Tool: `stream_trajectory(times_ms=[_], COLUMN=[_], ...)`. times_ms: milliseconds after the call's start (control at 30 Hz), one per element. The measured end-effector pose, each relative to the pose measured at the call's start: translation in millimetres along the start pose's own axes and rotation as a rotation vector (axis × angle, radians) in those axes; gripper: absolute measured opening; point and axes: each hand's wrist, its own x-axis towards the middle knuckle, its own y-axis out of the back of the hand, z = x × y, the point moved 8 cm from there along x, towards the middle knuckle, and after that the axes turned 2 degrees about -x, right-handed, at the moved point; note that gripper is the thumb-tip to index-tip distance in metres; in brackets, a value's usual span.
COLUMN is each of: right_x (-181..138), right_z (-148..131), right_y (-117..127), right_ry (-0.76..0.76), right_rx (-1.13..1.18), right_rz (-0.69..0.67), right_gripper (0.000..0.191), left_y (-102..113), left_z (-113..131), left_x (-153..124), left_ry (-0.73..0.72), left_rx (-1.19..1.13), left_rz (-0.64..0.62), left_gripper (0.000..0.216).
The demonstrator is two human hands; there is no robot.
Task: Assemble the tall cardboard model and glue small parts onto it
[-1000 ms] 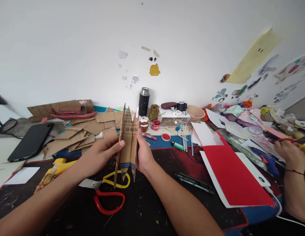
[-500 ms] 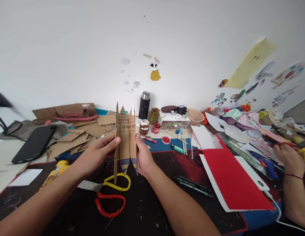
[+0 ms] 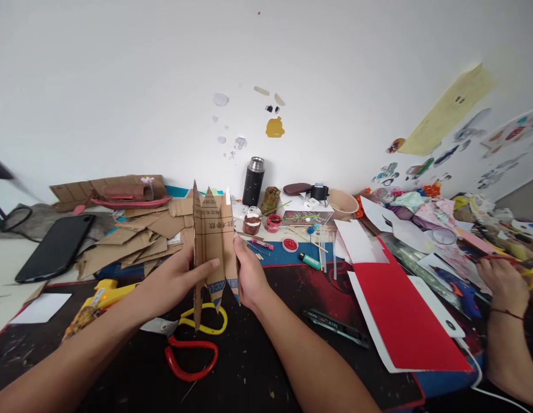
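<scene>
Between my two hands stands a folded piece of cardboard (image 3: 214, 246), upright, with pointed ends at top and bottom and printed characters on its middle panel. My left hand (image 3: 184, 272) grips its left panel, the thumb reaching across the inner side. On the right edge, my right hand (image 3: 249, 274) is closed, its fingers partly hidden behind the panel. Scissors (image 3: 191, 360) with one yellow and one red handle lie on the dark mat just below. A yellow glue gun (image 3: 104, 295) rests beyond my left forearm.
At left are a pile of cardboard pieces (image 3: 133, 241), a black phone (image 3: 55, 246) and a red model boat (image 3: 131, 198). Paint jars (image 3: 251, 225) and a black flask (image 3: 253, 182) stand behind. Red paper (image 3: 415, 321) and a utility knife (image 3: 335, 327) lie right, near another person's hand (image 3: 502, 281).
The cardboard's left panel has swung outward and to the left, and my left thumb now reaches further over its inner side. The view has shifted slightly.
</scene>
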Motion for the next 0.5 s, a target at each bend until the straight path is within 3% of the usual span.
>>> stream_trajectory(times_ms=[100,233,367,500], right_x=[3.5,5.2,2.0,-1.2], right_z=[-0.5,-16.7,-23.3,-19.8], right_y=[6.5,10.6,9.1,9.4], right_ry=[0.02,0.145,0.231,0.247], right_rx=[-0.098,-0.375,-0.672,-0.898], right_rz=[0.012,-0.004,-0.016,0.022], right_gripper=[0.069,0.064,0.04,0.04], left_y=[7.8,27.6,28.8,26.4], left_z=[-9.6,-11.7,-13.1,-17.8], left_x=[6.8,13.4,14.6,15.0], left_ry=[0.021,-0.06,-0.043,-0.013], left_rx=[0.04,0.143,0.168,0.135], left_rz=[0.033,0.194,0.201,0.191], left_gripper=[0.075,0.073,0.072,0.069])
